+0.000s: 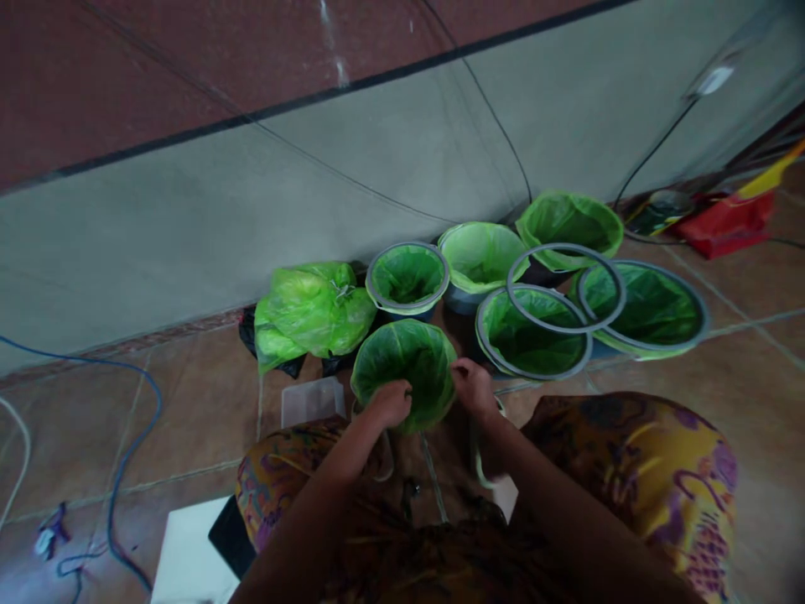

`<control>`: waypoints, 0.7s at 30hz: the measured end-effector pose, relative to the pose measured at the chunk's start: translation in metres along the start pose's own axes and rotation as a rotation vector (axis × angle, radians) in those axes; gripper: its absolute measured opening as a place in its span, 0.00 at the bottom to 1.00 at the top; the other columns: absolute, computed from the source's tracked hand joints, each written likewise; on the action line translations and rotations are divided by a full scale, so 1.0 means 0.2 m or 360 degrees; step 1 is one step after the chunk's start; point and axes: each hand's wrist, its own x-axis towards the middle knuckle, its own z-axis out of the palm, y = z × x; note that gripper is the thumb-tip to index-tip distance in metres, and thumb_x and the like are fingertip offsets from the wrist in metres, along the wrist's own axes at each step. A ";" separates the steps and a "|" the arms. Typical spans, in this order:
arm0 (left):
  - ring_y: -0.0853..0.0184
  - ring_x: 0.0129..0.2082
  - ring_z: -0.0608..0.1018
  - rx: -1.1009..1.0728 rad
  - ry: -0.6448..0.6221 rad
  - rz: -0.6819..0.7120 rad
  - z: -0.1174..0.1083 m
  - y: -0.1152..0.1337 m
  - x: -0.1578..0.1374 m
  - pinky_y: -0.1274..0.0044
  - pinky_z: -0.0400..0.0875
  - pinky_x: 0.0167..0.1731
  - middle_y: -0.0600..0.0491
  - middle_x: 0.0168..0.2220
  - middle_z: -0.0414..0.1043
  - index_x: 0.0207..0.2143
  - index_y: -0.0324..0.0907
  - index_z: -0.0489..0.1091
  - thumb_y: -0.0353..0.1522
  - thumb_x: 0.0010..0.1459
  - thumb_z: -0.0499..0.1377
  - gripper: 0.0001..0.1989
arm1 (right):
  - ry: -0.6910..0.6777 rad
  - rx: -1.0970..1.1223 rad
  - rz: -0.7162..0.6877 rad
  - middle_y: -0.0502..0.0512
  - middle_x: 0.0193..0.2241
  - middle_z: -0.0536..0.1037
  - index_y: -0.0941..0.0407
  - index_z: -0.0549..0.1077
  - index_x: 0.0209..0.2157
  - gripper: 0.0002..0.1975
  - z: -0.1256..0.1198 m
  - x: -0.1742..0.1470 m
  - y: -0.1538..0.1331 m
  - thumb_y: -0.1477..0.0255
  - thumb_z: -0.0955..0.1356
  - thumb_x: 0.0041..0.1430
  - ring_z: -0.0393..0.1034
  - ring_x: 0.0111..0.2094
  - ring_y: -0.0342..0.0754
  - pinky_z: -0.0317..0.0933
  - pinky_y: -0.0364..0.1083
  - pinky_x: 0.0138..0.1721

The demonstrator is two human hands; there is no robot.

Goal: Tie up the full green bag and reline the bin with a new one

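Patterned cloth (635,478) over your knees fills the bottom of the view, and just beyond it both your hands are on the near bin (406,369), which stands on the tiled floor (189,419) right in front of you. Your left hand (391,403) pinches the green liner (402,356) at the near rim, fingers closed on the film; your right hand (473,387) grips the same liner at the rim's right side, thumb and fingers curled over the edge. That liner looks thin, soft and light, so it will likely crumple, slide and tear if you tug it hard; I'd judge the folded-over edge at the rim the best place to hold, hands apart as they are. Beside the bin on the left sits a tied green bag (311,315), touching or nearly so. Behind stand more lined bins along the wall (314,184), some with a grey hoop clamping the liner, and one loose grey ring (566,288) rests across two of them. A blue cable (135,436) trails over the floor at far left.
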 end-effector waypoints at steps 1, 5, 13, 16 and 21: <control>0.56 0.57 0.80 0.0055 -0.0024 0.0025 0.00 -0.01 -0.04 0.70 0.71 0.58 0.42 0.55 0.80 0.52 0.39 0.76 0.27 0.66 0.51 0.18 | -0.0127 -0.0125 -0.0102 0.59 0.40 0.84 0.54 0.80 0.38 0.12 0.00 -0.05 -0.03 0.73 0.63 0.62 0.78 0.42 0.52 0.68 0.47 0.47; 0.51 0.52 0.82 0.0218 -0.0166 0.0149 0.08 -0.03 -0.14 0.67 0.74 0.53 0.40 0.49 0.81 0.48 0.40 0.78 0.26 0.62 0.55 0.15 | -0.0749 -0.0754 -0.0526 0.61 0.44 0.83 0.55 0.81 0.42 0.17 0.00 -0.23 -0.13 0.81 0.63 0.59 0.77 0.48 0.53 0.65 0.47 0.52; 0.47 0.55 0.79 0.0378 -0.0080 0.0156 0.32 -0.16 -0.10 0.51 0.58 0.66 0.35 0.51 0.79 0.49 0.35 0.77 0.23 0.58 0.57 0.17 | -0.1046 -0.1275 -0.0769 0.68 0.50 0.81 0.62 0.80 0.50 0.21 0.08 -0.28 -0.11 0.85 0.62 0.60 0.73 0.56 0.59 0.51 0.56 0.69; 0.51 0.52 0.81 0.0416 -0.0060 0.0140 0.35 -0.20 -0.05 0.51 0.59 0.65 0.38 0.48 0.81 0.43 0.38 0.78 0.22 0.61 0.54 0.14 | -0.1057 -0.1410 -0.0830 0.68 0.47 0.82 0.62 0.81 0.47 0.20 0.08 -0.24 -0.08 0.86 0.61 0.61 0.74 0.54 0.59 0.48 0.58 0.71; 0.51 0.44 0.83 0.0466 -0.0016 0.0227 0.39 -0.24 0.03 0.47 0.64 0.60 0.39 0.40 0.82 0.35 0.36 0.78 0.21 0.60 0.54 0.12 | -0.1027 -0.1524 -0.0923 0.67 0.45 0.83 0.63 0.81 0.46 0.17 0.11 -0.20 -0.04 0.83 0.62 0.64 0.75 0.52 0.57 0.47 0.58 0.71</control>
